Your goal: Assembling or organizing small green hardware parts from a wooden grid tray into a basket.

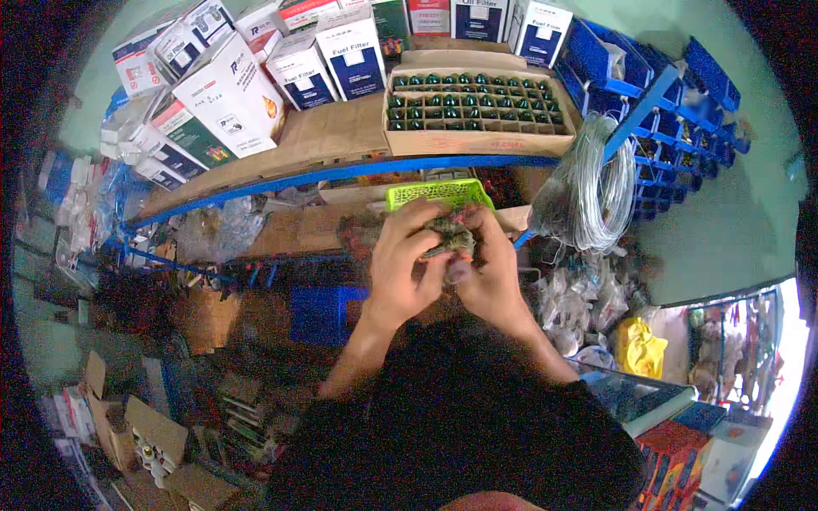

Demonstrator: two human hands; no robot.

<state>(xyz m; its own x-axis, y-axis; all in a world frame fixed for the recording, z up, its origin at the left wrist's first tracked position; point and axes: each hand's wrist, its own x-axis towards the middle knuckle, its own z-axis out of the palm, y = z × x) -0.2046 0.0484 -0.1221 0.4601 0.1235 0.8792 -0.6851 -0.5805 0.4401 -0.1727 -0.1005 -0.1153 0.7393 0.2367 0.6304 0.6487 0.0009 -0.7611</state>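
Note:
Both hands are raised together in front of the shelf, fingers curled around one small item. It is a crumpled, dark grey-green bundle [452, 238]; its kind is too blurred to make out. My left hand [402, 266] grips it from the left side, thumb and fingers bent inward. From the right, my right hand [496, 274] closes on it, with the thumb near a pale, shiny bit at its lower end. Just behind the hands, a bright green plastic basket [433, 194] stands on the lower shelf, its front partly hidden by my fingers.
Above, a blue-edged shelf [324, 129] carries white filter boxes [351, 55] and a divided carton [477, 142] of shiny dark-green pieces. A coil of silvery wire [603, 183] hangs at the right, near blue parts bins [673, 128]. An open cardboard box [158, 430] sits lower left.

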